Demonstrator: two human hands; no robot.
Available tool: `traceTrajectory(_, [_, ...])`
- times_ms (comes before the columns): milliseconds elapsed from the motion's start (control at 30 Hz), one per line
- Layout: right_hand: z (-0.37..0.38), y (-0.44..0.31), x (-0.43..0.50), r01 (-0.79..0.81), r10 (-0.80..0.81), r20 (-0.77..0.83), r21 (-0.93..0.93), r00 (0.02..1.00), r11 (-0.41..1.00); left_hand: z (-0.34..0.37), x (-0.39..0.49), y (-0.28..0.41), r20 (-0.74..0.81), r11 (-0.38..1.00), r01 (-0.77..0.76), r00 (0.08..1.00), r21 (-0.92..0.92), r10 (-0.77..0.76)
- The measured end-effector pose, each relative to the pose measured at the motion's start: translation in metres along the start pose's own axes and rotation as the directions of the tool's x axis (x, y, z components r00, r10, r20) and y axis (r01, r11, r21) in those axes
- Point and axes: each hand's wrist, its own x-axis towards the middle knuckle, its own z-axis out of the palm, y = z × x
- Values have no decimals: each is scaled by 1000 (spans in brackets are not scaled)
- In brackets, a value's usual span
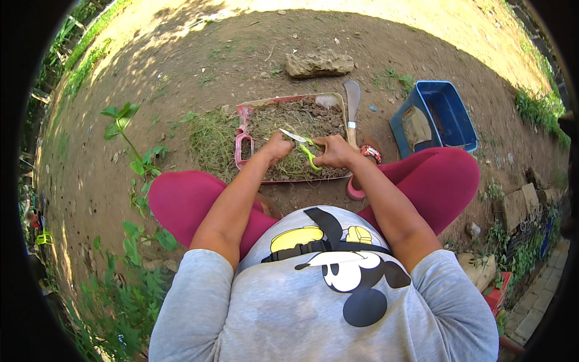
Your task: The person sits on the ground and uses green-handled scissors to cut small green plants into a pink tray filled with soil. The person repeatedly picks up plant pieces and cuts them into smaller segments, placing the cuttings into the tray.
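Observation:
In my right hand (335, 151) is a pair of scissors (312, 158) with lime-green handles. Their metal blades are parted and point left, close to the fingers of my left hand (277, 148). My left hand is curled on strands of cut grass (289, 165), largely hidden by its fingers. Both hands are over a shallow rectangular tray (236, 156) with a worn pinkish-red rim. Dark soil (323, 111) fills its far right part, and grass covers much of the rest.
A machete (352, 104) lies along the tray's right side. Farther right stands a broken blue plastic bin (400, 113). A rock (319, 64) rests on the ground beyond the tray. More cut grass (208, 142) is heaped at left, near a leafy plant (129, 135).

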Motion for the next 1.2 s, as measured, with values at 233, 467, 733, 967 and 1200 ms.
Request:
traceTrajectory(233, [-8,5,0,72,-72,23,-1,997,997,-20,-5,9,160,998,16,987,-69,-5])
traceTrajectory(467, [14,14,8,122,-121,-39,31,992,992,6,-9,-7,70,981,-119,992,155,109])
traceTrajectory(733, [3,7,-2,59,-56,52,-58,997,997,-10,-12,7,176,984,-15,984,177,-17])
traceTrajectory(967, [15,30,7,112,-114,27,73,993,991,-5,-19,28,150,922,3,987,387,-66])
traceTrajectory(1200, [9,4,2,20,-16,102,-35,995,999,3,8,-32,103,942,-177,983,285,153])
